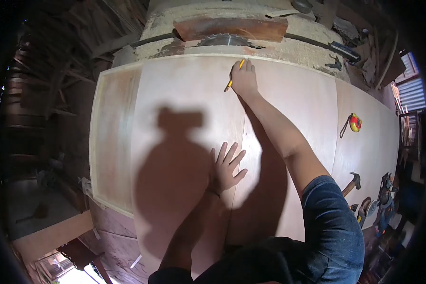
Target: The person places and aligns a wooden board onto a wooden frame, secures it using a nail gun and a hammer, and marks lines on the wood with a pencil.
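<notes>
A wide wooden panel (189, 80) with visible seams lies in front of me. My right hand (245, 81) rests near its far edge, fingers closed round a yellow pencil (229, 85). Lower down, my left hand (227, 170) lies on the panel with its fingers spread, holding nothing. Beyond the far edge, a circular saw blade (227, 40) stands up beside a reddish-brown board (232, 28). A red and yellow tape measure (355, 123) sits on the panel to the right of my right arm.
At the right lie a hammer (352, 184), an angle grinder (366, 208) and a blue power tool (386, 208). Sawdust covers the saw table (165, 21). Scrap wood (57, 66) is piled at the left. My shadow falls over the panel.
</notes>
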